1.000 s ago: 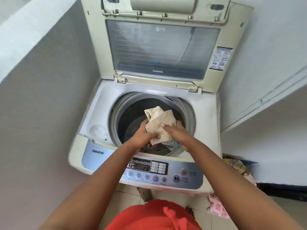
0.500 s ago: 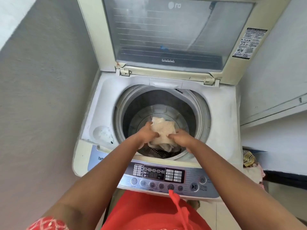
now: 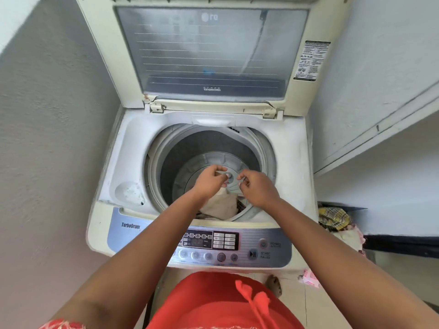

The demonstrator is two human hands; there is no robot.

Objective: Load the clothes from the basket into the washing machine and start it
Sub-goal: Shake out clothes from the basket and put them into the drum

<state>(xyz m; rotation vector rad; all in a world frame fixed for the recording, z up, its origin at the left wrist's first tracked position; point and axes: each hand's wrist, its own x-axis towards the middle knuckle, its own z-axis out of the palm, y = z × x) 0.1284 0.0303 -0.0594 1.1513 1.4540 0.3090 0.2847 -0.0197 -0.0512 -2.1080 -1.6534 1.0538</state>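
Observation:
A white top-loading washing machine (image 3: 292, 167) stands in front of me with its lid (image 3: 209, 53) raised against the wall. Both hands hover over the round drum opening (image 3: 209, 148). My left hand (image 3: 210, 181) and my right hand (image 3: 257, 186) have loosely curled fingers and hold nothing. Below them a beige cloth (image 3: 222, 206) lies in the near part of the drum on top of darker clothes. The control panel (image 3: 228, 245) with its buttons runs along the machine's front edge.
Walls close in on the left and right of the machine. To the right, on the floor by the wall, a pile of clothes (image 3: 332, 219) with a yellow checked piece lies partly hidden. A pink patterned cloth (image 3: 310, 277) lies on the tiles.
Both hands carried the beige cloth down into the drum and let it go. It now lies inside and the hands are empty above it. The view moved closer to the machine.

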